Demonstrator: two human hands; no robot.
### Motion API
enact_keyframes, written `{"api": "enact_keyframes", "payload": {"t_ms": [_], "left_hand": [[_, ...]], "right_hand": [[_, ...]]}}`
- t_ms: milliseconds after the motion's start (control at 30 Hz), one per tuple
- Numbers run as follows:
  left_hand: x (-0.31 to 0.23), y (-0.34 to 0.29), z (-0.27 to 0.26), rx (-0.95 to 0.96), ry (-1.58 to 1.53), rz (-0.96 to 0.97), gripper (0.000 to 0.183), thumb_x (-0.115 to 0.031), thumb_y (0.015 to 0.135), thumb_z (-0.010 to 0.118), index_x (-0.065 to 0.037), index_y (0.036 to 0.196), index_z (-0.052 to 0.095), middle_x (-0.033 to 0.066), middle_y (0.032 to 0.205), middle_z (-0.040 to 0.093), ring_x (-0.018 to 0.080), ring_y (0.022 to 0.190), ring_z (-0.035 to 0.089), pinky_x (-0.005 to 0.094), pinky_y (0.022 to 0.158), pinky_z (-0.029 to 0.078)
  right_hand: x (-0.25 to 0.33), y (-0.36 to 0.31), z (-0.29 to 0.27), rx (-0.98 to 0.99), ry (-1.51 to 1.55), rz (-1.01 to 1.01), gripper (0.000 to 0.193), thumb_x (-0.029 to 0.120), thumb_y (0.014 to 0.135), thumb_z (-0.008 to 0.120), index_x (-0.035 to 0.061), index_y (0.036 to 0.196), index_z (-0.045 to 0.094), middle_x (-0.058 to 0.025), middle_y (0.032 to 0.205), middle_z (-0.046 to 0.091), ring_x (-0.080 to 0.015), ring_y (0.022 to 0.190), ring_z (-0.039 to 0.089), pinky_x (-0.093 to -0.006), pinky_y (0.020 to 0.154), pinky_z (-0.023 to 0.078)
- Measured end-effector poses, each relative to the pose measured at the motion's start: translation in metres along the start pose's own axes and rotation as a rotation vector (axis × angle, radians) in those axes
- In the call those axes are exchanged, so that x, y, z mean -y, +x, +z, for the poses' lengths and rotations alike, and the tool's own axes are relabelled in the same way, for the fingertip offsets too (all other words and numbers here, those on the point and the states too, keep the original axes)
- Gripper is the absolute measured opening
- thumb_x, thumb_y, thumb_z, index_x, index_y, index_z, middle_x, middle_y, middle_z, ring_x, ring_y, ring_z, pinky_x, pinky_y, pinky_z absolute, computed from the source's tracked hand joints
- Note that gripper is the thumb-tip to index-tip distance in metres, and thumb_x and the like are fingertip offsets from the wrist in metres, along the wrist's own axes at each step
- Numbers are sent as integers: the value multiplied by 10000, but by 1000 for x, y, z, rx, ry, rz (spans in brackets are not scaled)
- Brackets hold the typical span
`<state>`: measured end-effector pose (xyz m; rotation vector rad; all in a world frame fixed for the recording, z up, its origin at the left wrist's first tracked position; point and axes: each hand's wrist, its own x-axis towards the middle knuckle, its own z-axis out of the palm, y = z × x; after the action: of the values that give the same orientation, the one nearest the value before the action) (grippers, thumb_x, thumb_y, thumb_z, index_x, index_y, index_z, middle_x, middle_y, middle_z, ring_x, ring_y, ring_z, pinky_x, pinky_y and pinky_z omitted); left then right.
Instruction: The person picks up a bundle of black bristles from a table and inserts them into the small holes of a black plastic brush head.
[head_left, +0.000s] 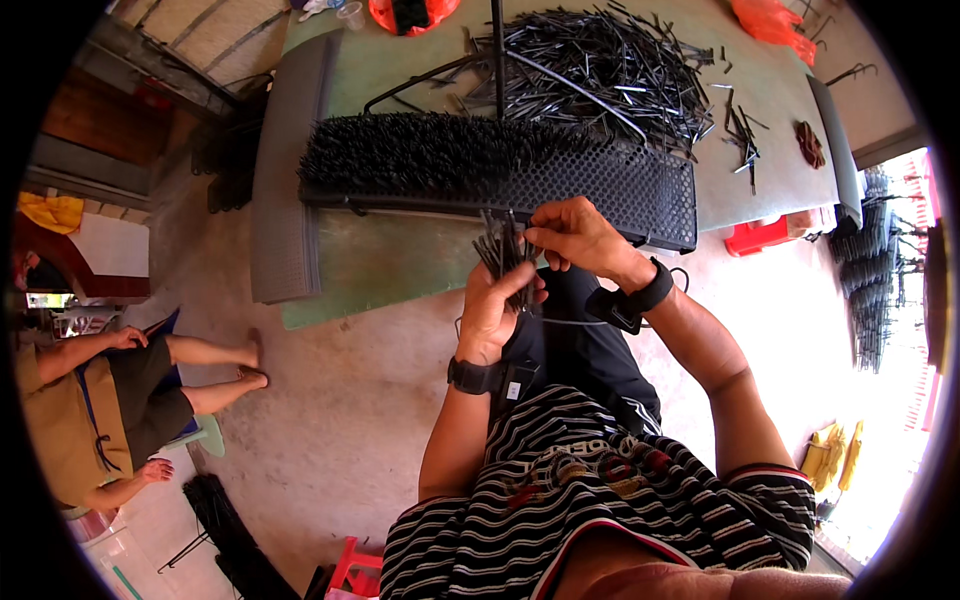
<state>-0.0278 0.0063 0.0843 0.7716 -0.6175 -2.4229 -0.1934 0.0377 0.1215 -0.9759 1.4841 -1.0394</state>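
A bundle of thin black plastic-looking sticks (497, 252) stands upright in my left hand (490, 312), whose fingers and thumb wrap round its lower part. My right hand (585, 238) is closed in a pinch at the bundle's upper right side; what lies between its fingertips is too small to make out. Just beyond both hands is a long black perforated board (625, 192). Dense black sticks (410, 150) stand up from its left and middle part, while holes show bare at its right end. A large heap of loose black sticks (610, 70) lies behind it.
The green table (375, 285) carries a black metal rod frame (498, 60) and stacked grey sheets (288, 190). A red bag (775, 28) lies far right. Another person (110, 410) sits at left. A red stool (352, 568) stands lower left, and black sticks (870, 270) are stacked at right.
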Motion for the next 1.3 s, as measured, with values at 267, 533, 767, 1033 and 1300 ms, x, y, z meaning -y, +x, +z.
{"api": "enact_keyframes", "payload": {"t_ms": [267,533,767,1033,1300], "left_hand": [[9,8,-5,-129,53,113,191,-9,797,632,-28,981,585,89,831,637,204,647,622,325,572,526],[7,10,-17,-306,28,122,110,5,778,642,-7,872,586,88,772,635,194,598,611,313,503,503],[4,10,-20,-320,-21,111,86,2,775,646,-7,839,589,75,731,621,179,568,592,299,479,480],[-1,9,-17,-341,-47,110,126,11,777,636,-8,894,596,82,768,628,176,570,585,296,474,474],[-3,6,-14,-325,-50,118,176,13,773,638,-15,942,600,90,804,637,168,554,574,285,460,464]], "right_hand": [[-8,6,9,-92,-58,20,137,67,845,585,-46,908,628,-50,673,617,-84,522,571,-207,435,447],[12,21,3,-601,-82,-432,165,25,830,570,-14,973,499,-136,746,657,-158,669,664,-245,561,501],[11,51,-5,-599,-432,-609,151,5,824,552,5,949,467,-153,728,633,-262,649,654,-317,544,495],[14,55,-8,-554,-499,-601,133,-7,823,534,6,928,454,-168,705,610,-330,646,629,-356,538,483],[8,60,-11,-547,-718,-678,92,21,800,555,4,859,487,-170,720,596,-348,640,602,-401,543,472]]}}
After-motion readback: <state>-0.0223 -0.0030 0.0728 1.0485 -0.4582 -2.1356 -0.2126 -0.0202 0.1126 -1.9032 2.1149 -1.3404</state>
